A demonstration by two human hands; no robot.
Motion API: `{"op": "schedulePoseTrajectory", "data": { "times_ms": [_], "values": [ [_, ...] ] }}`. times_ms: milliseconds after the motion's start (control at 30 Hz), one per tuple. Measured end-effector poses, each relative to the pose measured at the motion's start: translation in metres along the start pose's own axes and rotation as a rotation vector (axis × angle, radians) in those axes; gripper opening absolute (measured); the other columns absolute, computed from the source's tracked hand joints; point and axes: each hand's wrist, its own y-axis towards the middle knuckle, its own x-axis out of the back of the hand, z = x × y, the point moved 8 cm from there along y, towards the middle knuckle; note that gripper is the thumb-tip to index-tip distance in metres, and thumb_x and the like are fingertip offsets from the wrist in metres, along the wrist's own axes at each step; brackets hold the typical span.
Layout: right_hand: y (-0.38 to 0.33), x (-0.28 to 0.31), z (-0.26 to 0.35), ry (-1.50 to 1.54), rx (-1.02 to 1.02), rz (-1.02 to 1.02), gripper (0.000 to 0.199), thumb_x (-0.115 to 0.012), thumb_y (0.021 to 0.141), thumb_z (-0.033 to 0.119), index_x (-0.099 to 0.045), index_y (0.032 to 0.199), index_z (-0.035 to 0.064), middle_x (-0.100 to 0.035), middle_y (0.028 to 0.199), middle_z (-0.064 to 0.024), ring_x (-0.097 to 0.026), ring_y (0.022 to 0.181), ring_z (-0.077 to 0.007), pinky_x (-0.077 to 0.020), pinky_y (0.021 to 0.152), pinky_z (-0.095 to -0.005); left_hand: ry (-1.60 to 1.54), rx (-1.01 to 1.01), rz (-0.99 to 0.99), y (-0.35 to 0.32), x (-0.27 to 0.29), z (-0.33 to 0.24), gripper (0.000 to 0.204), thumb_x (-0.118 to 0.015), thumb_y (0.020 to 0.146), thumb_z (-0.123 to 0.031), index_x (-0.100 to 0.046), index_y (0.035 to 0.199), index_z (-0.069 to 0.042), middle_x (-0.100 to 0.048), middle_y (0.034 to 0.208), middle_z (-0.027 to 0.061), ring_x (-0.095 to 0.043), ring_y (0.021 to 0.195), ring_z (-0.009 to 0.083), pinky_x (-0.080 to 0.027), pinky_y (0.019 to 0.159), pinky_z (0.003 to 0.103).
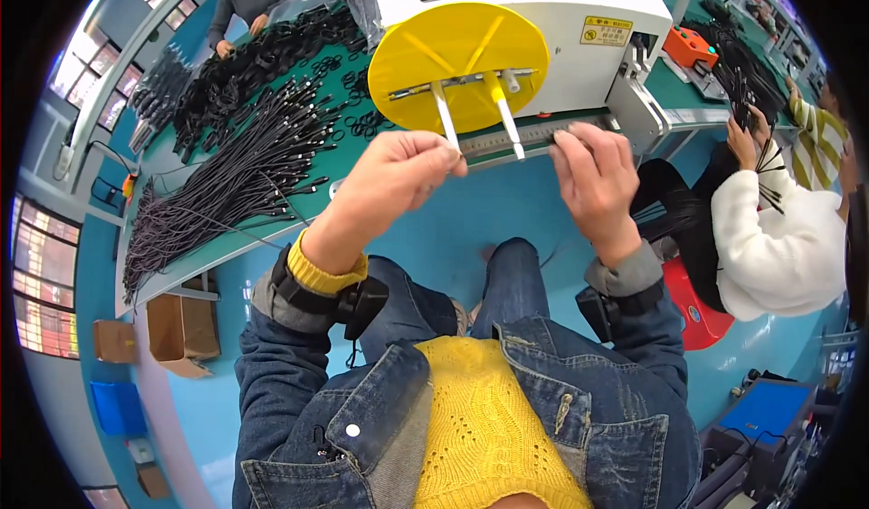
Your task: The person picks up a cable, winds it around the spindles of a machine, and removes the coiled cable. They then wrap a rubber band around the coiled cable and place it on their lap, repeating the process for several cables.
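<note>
A white machine (570, 57) stands in front of me with a round yellow disc (425, 52) on its near side. Two pegs stick out from the disc's slotted bar: a white peg (445, 115) and a yellow-and-white peg (504, 115). My left hand (389, 179) is closed in a pinch by the tip of the white peg; what its fingertips hold is too small to make out. To the right of the pegs is my right hand (597, 179), fingers curled toward the thumb near a metal ruler strip (534, 138). Anything inside its grip is hidden.
Black cables with connector ends (244, 147) cover the green table (326, 142) at left. A person (258, 2) works behind them. At right, a person in a white fleece (774, 237) handles cables beside a red stool (692, 314). Cardboard boxes (181, 328) lie at lower left.
</note>
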Motion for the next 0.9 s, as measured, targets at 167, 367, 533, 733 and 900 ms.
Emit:
{"op": "schedulePoseTrajectory", "data": {
  "times_ms": [167, 367, 533, 733, 900],
  "values": [
    [-0.003, -0.057, -0.028, 0.193, -0.327, -0.007, 0.022, -0.068, 0.070, 0.003, -0.060, 0.090, 0.0023, -0.056, 0.085, -0.0096, -0.054, 0.073, -0.0236, -0.0458, 0.061, -0.0304, 0.122, -0.160, -0.229, 0.020, 0.026, -0.005, 0.019, -0.057, 0.083, -0.017, -0.062, 0.076, 0.000, -0.049, 0.060, -0.0056, -0.036, 0.053, 0.0004, -0.027, 0.046, 0.017],
    [0.019, -0.045, -0.008, 0.079, -0.217, -0.112, 0.016, -0.064, 0.073, 0.003, -0.060, 0.088, 0.0023, -0.056, 0.081, -0.0109, -0.055, 0.073, -0.0264, -0.0459, 0.061, -0.0338, 0.048, -0.105, -0.135, 0.016, 0.044, -0.014, 0.019, -0.057, 0.083, -0.014, -0.062, 0.071, 0.000, -0.048, 0.057, -0.0064, -0.035, 0.051, 0.0010, -0.026, 0.045, 0.018],
    [0.010, -0.059, -0.009, 0.098, -0.230, -0.057, 0.010, -0.061, 0.075, 0.003, -0.060, 0.085, 0.0016, -0.056, 0.078, -0.0121, -0.056, 0.069, -0.0273, -0.0457, 0.060, -0.0343, 0.046, -0.207, -0.278, 0.030, 0.051, -0.005, 0.014, -0.057, 0.081, -0.010, -0.062, 0.075, 0.001, -0.053, 0.059, -0.0035, -0.042, 0.051, 0.0017, -0.032, 0.047, 0.017],
    [-0.008, -0.094, -0.015, 0.192, -0.428, -0.041, 0.009, -0.061, 0.075, 0.002, -0.060, 0.083, -0.0004, -0.056, 0.073, -0.0130, -0.055, 0.064, -0.0292, -0.0451, 0.057, -0.0332, 0.044, -0.344, -0.458, 0.028, 0.056, 0.013, 0.010, -0.059, 0.079, -0.006, -0.064, 0.085, 0.001, -0.059, 0.063, 0.0012, -0.048, 0.050, 0.0030, -0.039, 0.045, 0.017],
    [-0.003, -0.106, -0.025, 0.204, -0.504, -0.015, 0.008, -0.060, 0.075, 0.003, -0.060, 0.082, -0.0013, -0.056, 0.067, -0.0123, -0.055, 0.059, -0.0277, -0.0444, 0.054, -0.0313, 0.077, -0.317, -0.514, 0.029, 0.060, 0.014, 0.012, -0.060, 0.079, -0.006, -0.064, 0.088, 0.000, -0.061, 0.066, 0.0020, -0.047, 0.048, 0.0030, -0.038, 0.042, 0.018]
  ]
}}
